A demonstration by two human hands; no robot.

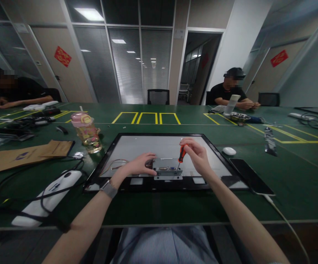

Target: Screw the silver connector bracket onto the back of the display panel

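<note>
A flat panel with a black frame (216, 154) and a pale back lies on the green table. On its near part sits a metal bracket (163, 177) with connector ports. My left hand (141, 165) is curled round the bracket's left side, thumb and fingers against it. My right hand (197, 156) grips the handle of a red and black screwdriver (181, 154), which is tilted slightly. The screwdriver's thin shaft points down to the right part of the bracket. Whether its tip sits in a screw is too small to tell. Thin wires (112, 164) lie on the panel left of my left hand.
On the left are a pink-lidded bottle (86, 132), a brown paper bag (24, 156), and a white power strip (49, 198) with black cables. On the right lie a white mouse-like object (229, 151) and a phone (251, 176) with a cable. People sit at the far left and far right.
</note>
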